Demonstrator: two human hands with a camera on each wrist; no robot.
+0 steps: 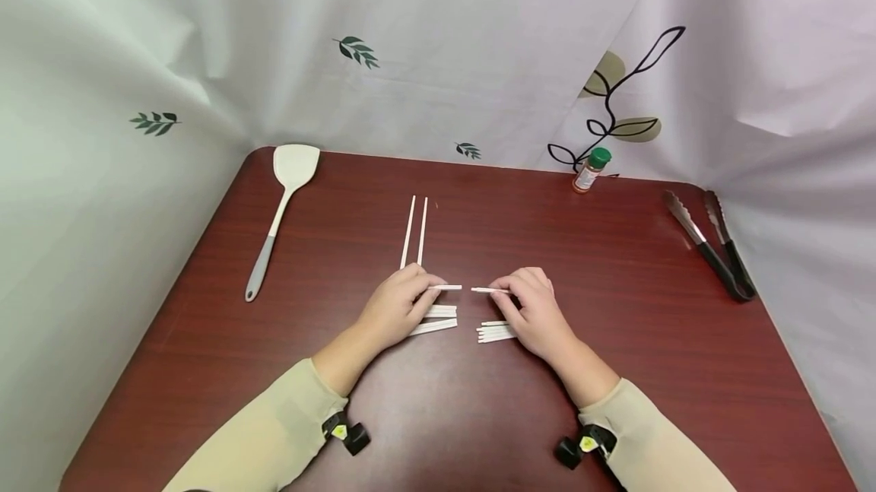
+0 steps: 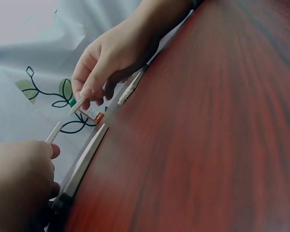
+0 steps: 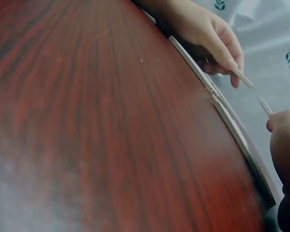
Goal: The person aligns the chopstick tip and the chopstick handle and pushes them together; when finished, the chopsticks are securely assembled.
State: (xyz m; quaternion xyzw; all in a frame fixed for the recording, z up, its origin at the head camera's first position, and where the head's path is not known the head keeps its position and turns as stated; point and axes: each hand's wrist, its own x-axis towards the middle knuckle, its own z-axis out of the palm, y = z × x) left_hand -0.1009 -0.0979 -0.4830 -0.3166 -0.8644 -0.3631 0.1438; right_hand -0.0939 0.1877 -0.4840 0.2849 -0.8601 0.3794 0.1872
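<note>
Between thumb and fingers, my left hand [image 1: 395, 308] pinches a thin white stick [image 1: 449, 287], its free end pointing right. Facing it, my right hand [image 1: 537, 313] pinches another white stick [image 1: 483, 290] with a narrower tip. A small gap separates the two ends, seen also in the right wrist view, where the left stick [image 3: 243, 78] is near the right one [image 3: 264, 105]. Several white sticks [image 1: 438, 313] lie beneath the left hand, and several more [image 1: 496, 333] by the right; the hands partly cover both groups. Two long white sticks [image 1: 408, 230] lie side by side beyond the left hand.
A white spatula [image 1: 280, 203] with a grey handle lies at the left of the dark red table [image 1: 616, 249]. At the back right stands a green-capped spice bottle [image 1: 590, 171]. Black-handled metal tongs [image 1: 718, 249] lie spread near the right edge. A patterned curtain hangs behind.
</note>
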